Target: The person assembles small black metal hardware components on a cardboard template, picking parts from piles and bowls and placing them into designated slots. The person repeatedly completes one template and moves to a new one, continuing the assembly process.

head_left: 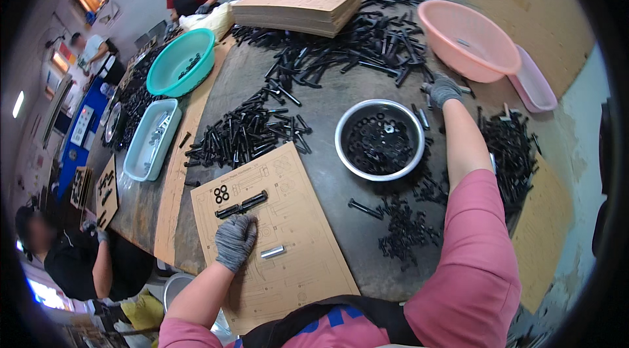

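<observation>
My left hand (pixel 236 242), in a grey knit glove, rests on a printed cardboard sheet (pixel 308 217) with its fingers curled under; whatever they hold, if anything, is hidden. Just above its knuckles lie black bolts (pixel 242 204) side by side. Several black rings (pixel 221 194) sit beyond them, and a short silver tube (pixel 273 251) lies to the right of the hand. My right arm is stretched far out. The gloved right hand (pixel 444 90) is down among loose bolts (pixel 466 90) beside the pink basin (pixel 472 40), fingers bent in; I cannot make out what they grip.
A steel bowl (pixel 338 151) of black nuts or rings stands between my arms. Bolt piles (pixel 246 135) surround it, with small black screws (pixel 406 230) nearer me. Stacked cardboard (pixel 298 7) sits at the back. A green basin (pixel 154 79) and pale tray (pixel 134 168) stand left. Other people work around.
</observation>
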`<control>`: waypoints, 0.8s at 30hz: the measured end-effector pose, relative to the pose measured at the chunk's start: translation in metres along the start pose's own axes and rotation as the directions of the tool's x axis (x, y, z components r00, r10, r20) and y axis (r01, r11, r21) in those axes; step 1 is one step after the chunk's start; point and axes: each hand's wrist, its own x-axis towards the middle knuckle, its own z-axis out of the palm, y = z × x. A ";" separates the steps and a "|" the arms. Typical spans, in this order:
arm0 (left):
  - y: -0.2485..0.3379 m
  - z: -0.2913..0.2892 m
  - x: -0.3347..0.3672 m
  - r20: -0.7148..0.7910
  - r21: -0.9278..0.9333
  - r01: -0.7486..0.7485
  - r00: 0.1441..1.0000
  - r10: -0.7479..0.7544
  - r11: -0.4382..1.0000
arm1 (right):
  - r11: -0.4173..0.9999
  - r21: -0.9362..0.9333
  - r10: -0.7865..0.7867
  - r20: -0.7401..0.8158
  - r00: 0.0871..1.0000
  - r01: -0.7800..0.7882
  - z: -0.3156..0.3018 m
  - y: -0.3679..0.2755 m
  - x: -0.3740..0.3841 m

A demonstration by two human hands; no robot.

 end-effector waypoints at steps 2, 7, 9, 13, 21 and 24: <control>0.000 0.000 0.001 0.010 -0.020 0.009 1.000 -0.009 1.000 | 0.999 -0.040 0.015 -0.056 0.998 -0.017 0.014 -0.001 0.016; 0.002 -0.002 0.003 0.036 -0.039 0.030 0.999 -0.029 0.999 | 0.980 -0.129 0.149 -0.010 0.989 -0.149 0.029 -0.001 0.049; 0.005 -0.003 0.004 0.039 -0.051 0.040 0.998 -0.038 0.998 | 0.976 -0.168 0.139 0.017 0.990 -0.135 0.029 -0.001 0.055; 0.006 -0.004 0.004 0.039 -0.064 0.035 0.999 -0.032 0.997 | 0.970 -0.223 0.093 -0.047 0.995 -0.101 0.032 0.001 0.055; 0.001 -0.002 0.001 0.075 0.002 0.036 0.997 -0.036 0.999 | 0.990 -0.142 0.000 0.086 0.996 0.012 0.031 0.018 0.009; 0.002 -0.006 0.002 0.117 -0.019 0.062 0.991 -0.059 0.998 | 0.991 -0.129 0.033 0.054 0.998 -0.026 0.047 0.021 0.000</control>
